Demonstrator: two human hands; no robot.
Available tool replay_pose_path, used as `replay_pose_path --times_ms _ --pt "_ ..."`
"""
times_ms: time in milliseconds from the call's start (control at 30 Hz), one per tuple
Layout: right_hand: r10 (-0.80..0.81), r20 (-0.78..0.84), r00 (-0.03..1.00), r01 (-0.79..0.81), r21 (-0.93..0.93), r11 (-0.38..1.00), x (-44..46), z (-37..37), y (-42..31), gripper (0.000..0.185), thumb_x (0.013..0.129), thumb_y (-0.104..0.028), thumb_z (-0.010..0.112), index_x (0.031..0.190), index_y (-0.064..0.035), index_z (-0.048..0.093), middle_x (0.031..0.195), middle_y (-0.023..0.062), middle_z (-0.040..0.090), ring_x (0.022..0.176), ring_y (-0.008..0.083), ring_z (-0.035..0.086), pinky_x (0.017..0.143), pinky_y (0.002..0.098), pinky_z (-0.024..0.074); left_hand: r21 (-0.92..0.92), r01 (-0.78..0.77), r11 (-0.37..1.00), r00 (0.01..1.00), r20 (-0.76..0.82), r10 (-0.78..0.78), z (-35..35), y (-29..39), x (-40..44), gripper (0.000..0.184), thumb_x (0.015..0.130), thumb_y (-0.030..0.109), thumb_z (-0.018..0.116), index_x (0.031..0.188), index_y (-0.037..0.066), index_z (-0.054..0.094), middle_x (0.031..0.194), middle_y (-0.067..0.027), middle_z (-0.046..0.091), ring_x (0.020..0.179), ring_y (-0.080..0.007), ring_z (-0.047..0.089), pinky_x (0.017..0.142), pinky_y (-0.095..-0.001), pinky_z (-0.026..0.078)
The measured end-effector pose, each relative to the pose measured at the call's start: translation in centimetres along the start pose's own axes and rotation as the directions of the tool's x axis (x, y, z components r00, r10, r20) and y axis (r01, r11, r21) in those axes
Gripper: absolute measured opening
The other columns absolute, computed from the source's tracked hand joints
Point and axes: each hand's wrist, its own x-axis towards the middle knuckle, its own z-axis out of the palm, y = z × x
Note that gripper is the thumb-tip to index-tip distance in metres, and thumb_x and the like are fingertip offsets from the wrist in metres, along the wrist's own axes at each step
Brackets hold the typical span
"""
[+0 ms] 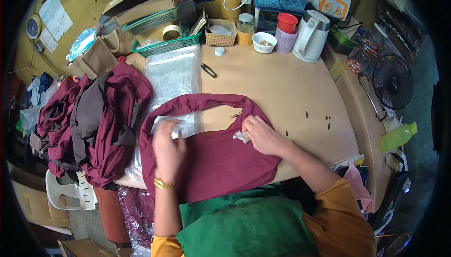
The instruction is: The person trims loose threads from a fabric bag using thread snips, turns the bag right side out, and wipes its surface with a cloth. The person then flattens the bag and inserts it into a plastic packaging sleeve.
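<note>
A maroon fabric bag with a broad loop strap lies spread at the table's front edge, in front of my green apron. My right hand is closed on a crumpled white cloth or tissue and rests against the bag near the base of the strap. My left hand, with a gold bracelet at the wrist, is over the bag's left side. Motion smears its fingers, so their grip does not show. A small metallic item lies inside the strap loop, close to my right hand.
Maroon and dark grey fabric is heaped at the left. Clear plastic bags lie behind the strap, with thread snips beside them. Baskets, a white bowl and an electric kettle line the back. A fan stands right.
</note>
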Motion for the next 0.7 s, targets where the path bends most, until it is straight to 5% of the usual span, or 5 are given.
replay_pose_path --times_ms 167,267,333,567,700 --pt "-0.122 0.194 0.974 0.164 -0.221 0.961 1.2 0.1 -2.7 0.017 0.077 -0.003 0.064 0.093 -0.0037 0.058 0.101 0.0151 0.058 0.098 0.0354 0.055 0.085 0.0446 0.0452 0.224 -0.131 0.966 0.783 0.621 -0.038 4.5 6.9 -6.1 0.093 0.089 0.067 0.048 0.148 -0.003 0.035 0.156 -0.022 0.031 0.147 -0.0365 0.024 0.116 -0.0615 0.015" --pt "0.172 -0.115 0.978 -0.207 -0.53 0.822 3.5 -2.6 4.7 0.008 0.078 -0.001 0.062 0.086 -0.0033 0.063 0.093 0.0196 0.063 0.093 0.0374 0.063 0.079 0.0468 0.0508 0.212 -0.154 0.965 0.839 0.543 0.015 5.9 5.8 -6.7 0.09 0.091 0.065 0.048 0.149 -0.002 0.033 0.157 -0.0202 0.03 0.147 -0.0367 0.023 0.117 -0.0606 0.01" --pt "0.27 -0.401 0.876 -0.386 -0.246 0.889 3.5 -5.6 6.3 0.006 0.084 -0.003 0.06 0.09 -0.0016 0.063 0.094 0.0203 0.063 0.093 0.0381 0.063 0.08 0.0489 0.0495 0.205 -0.112 0.972 0.851 0.526 -0.012 7.0 5.3 -5.2 0.089 0.092 0.062 0.049 0.15 -0.003 0.031 0.158 -0.0198 0.027 0.148 -0.0368 0.021 0.118 -0.0604 0.008" --pt "0.502 -0.336 0.797 -0.419 0.291 0.86 5.0 -5.8 13.0 0.014 0.089 -0.007 0.062 0.102 -0.0015 0.063 0.098 0.0171 0.065 0.096 0.0348 0.064 0.088 0.0432 0.0495 -0.016 -0.256 0.966 0.657 0.731 0.186 1.3 9.5 -4.5 0.085 0.089 0.051 0.062 0.154 0.009 0.028 0.155 -0.0181 0.034 0.146 -0.0358 0.028 0.117 -0.0644 0.01" --pt "0.226 -0.339 0.913 -0.167 0.194 0.967 5.7 -7.2 9.5 0.033 0.086 -0.012 0.07 0.115 -0.0042 0.057 0.111 0.0117 0.057 0.099 0.0262 0.059 0.091 0.0379 0.0476 0.169 -0.165 0.972 0.744 0.668 0.01 -2.1 7.5 -6.6 0.1 0.062 0.007 0.078 0.151 0.014 0.033 0.156 -0.0141 0.034 0.146 -0.0331 0.029 0.117 -0.0645 0.012"
